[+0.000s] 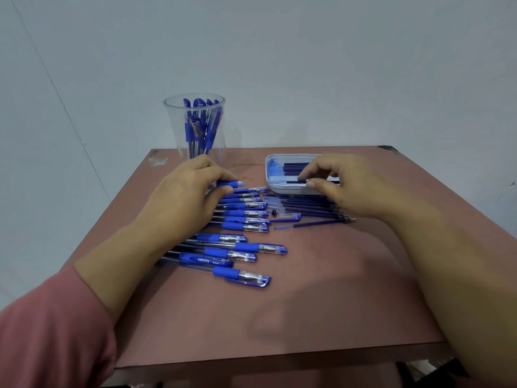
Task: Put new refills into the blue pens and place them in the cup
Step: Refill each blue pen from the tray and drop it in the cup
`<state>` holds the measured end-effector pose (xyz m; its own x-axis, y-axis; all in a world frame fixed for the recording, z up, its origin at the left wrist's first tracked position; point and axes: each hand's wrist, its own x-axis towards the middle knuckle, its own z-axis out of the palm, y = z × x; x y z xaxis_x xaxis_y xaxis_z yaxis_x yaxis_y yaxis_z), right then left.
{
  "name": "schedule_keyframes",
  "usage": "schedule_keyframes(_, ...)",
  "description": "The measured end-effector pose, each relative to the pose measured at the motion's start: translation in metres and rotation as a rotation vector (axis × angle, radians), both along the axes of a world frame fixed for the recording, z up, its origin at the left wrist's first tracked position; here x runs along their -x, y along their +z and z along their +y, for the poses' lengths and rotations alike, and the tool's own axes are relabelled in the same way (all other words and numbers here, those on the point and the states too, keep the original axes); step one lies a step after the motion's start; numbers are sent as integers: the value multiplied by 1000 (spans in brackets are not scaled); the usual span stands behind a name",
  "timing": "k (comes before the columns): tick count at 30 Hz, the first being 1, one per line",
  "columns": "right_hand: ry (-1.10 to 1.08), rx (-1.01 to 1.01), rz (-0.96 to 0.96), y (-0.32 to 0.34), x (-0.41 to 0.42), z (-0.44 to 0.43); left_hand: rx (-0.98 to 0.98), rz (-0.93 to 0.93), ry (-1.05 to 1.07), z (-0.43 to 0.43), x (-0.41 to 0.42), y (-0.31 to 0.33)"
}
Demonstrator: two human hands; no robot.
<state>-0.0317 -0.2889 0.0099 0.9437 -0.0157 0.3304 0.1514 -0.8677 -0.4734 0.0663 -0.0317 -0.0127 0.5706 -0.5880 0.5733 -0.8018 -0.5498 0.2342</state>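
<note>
We are recording a pink sleeve (pixel 50 331) at the near left edge, with both bare forearms reaching out over a reddish-brown table (pixel 279 317). A row of capped blue gel pens (pixel 243 277) is lying on the table left of centre, caps pointing right, running away from us under the left forearm. Beyond the row, the left hand (pixel 184 191) is gripping a pen barrel (pixel 228 184), fingers and thumb curled round it, its blue grip sticking out to the right. To the right of the row, a loose clear cap (pixel 288 217), a small dark tip piece (pixel 274 212) and a bundle of spare dark refills (pixel 307 204) are lying on the table, partly under the right hand (pixel 344 186). That hand is hovering over a white tray (pixel 288 189), and its thumb and forefinger appear to be pinching one dark refill (pixel 293 181) inside it; more refills are resting in the tray. At the far left corner a clear plastic cup (pixel 179 130) is standing upright, holding several finished pens (pixel 200 121).
</note>
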Motion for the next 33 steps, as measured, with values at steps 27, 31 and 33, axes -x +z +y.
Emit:
schedule_keyframes(27, -118, 177, 169, 21, -29, -22, -19, 100, -53, 1, 1, -3)
schedule_keyframes(31, -111, 227, 269, 5, -57, -26, -21, 109, -48, 2, 1, -2)
schedule_keyframes(33, -114, 214, 273, 0, -63, -26, -24, 109, -44, 2, 0, -2)
